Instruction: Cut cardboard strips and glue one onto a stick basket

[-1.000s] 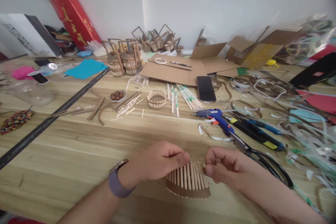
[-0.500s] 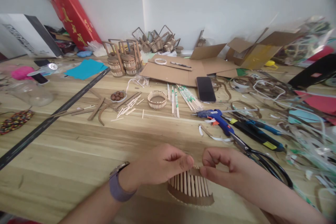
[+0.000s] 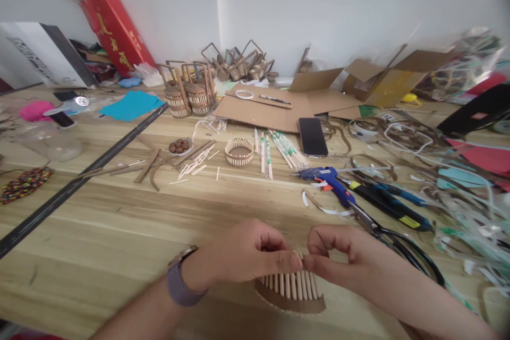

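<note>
Busy desk [image 3: 119,234], with a slatted ring [image 3: 239,152] in the thick of it

Pale wood grain here, and close on the ring's left, a scatter of short sticks [image 3: 199,161]! Farther left come brown strips [image 3: 147,166], then a long dark band [image 3: 85,172] slanting across the wood. Behind the ring, flattened cardboard [image 3: 258,111]; behind and left, two slatted buckets [image 3: 177,101] standing upright, with bright blue sheets [image 3: 131,104] well beyond them. Now to the ring's right: wrapped chopsticks [image 3: 285,149] near it, a dark phone [image 3: 313,137] past those. Swing nearer and right of the ring, and there's a blue glue gun [image 3: 324,175], then black-handled scissors [image 3: 398,241].
</note>
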### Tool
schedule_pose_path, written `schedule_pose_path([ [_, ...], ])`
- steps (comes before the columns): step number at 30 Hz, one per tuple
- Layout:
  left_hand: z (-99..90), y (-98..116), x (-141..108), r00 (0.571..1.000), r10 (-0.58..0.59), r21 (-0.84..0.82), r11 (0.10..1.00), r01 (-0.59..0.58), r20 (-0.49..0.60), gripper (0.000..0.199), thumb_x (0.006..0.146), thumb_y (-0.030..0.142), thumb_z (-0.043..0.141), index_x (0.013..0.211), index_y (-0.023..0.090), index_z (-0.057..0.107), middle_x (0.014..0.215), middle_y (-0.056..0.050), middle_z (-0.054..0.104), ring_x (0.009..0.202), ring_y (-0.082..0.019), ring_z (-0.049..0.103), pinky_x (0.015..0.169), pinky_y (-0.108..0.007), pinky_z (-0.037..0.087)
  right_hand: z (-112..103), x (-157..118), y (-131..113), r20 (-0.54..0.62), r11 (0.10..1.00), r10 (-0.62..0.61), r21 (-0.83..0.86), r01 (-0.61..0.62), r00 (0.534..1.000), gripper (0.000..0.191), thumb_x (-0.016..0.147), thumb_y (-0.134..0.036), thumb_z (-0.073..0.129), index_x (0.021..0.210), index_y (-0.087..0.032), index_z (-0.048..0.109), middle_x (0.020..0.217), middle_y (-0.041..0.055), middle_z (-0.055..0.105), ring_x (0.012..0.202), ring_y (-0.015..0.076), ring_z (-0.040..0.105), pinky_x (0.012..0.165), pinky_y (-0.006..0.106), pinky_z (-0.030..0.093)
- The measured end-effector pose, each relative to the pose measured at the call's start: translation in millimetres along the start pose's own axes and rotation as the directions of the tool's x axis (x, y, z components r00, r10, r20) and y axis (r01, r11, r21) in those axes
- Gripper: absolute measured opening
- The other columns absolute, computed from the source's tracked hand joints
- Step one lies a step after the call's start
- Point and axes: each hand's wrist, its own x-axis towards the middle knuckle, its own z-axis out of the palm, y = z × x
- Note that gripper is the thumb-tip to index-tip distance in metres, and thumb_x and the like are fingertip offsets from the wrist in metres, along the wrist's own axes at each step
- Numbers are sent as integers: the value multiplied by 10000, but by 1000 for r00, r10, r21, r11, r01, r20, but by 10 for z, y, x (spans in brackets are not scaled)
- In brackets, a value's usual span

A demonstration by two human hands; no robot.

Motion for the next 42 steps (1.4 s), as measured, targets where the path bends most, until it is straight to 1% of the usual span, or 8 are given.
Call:
schedule_pose_path([
  [11, 9, -1, 6, 1000, -5, 30, 1000, 5, -15, 310, 811, 444, 695, 758, 139, 679, 605, 57, 495, 555, -73, 386, 487, -188, 286, 19, 13, 16, 8, 1000, 14, -26, -14, 1000, 343, 767, -506, 624, 604, -217, 538, 603, -15, 539, 621, 147, 446, 563, 272, 332],
  [15, 16, 20, -8, 1000, -19, 63, 998, 20, -25, 260, 826, 384, 654, 750, 136, 678, 598, 58, 495, 549, -70, 392, 482, -183, 288, -17, -11, -4, 50, 999, 42, 5, -42, 998, 349, 771, -539, 632, 645, -216, 591, 644, -15, 571, 653, 149, 471, 603, 270, 357],
  [21, 7, 20, -11, 999, -20, 38, 999, 21, -37, 265, 824, 385, 650, 753, 130, 670, 605, 57, 499, 556, -69, 403, 487, -181, 293, -57, -39, 12, 86, 990, 86, 105, -95, 993, 273, 782, -479, 606, 709, -220, 656, 725, -2, 642, 722, 164, 552, 693, 282, 424],
  [23, 4, 4, -9, 999, -12, 35, 999, 14, -37, 268, 825, 388, 652, 750, 131, 666, 602, 58, 497, 551, -67, 397, 484, -182, 289, -57, -37, 35, 78, 985, 84, 142, -94, 993, 267, 758, -482, 634, 783, -221, 681, 764, 4, 662, 741, 171, 582, 708, 290, 450],
  [27, 3, -14, -11, 1000, 3, 41, 999, -3, -21, 259, 828, 377, 650, 742, 134, 663, 607, 54, 511, 550, -69, 408, 485, -180, 295, -66, -31, 46, 75, 982, 57, 174, -70, 996, 388, 753, -515, 667, 1015, -233, 718, 884, 21, 712, 839, 200, 646, 784, 314, 495],
  [31, 2, -1, -12, 1000, 19, 47, 999, -18, -10, 257, 832, 373, 644, 744, 132, 666, 610, 52, 507, 562, -72, 411, 495, -179, 302, -82, -26, 7, 124, 991, 18, 130, -34, 992, 333, 820, -521, 621, 947, -239, 744, 964, 25, 749, 935, 219, 664, 866, 324, 485],
  [36, 0, 17, -7, 999, 46, 99, 994, -45, -6, 265, 838, 374, 632, 738, 132, 674, 606, 51, 499, 567, -72, 415, 505, -176, 311, -65, -45, -21, 112, 998, -44, 40, 40, 993, 249, 863, -458, 584, 883, -264, 739, 913, -1, 753, 885, 195, 670, 819, 301, 485],
  [42, -7, 17, -14, 998, 60, 126, 990, -59, -6, 279, 840, 392, 629, 757, 129, 677, 608, 50, 494, 563, -69, 409, 490, -171, 296, -64, -94, -72, 54, 993, -103, -51, 106, 993, 239, 883, -417, 549, 821, -264, 722, 843, 19, 699, 825, 185, 647, 755, 293, 484],
])
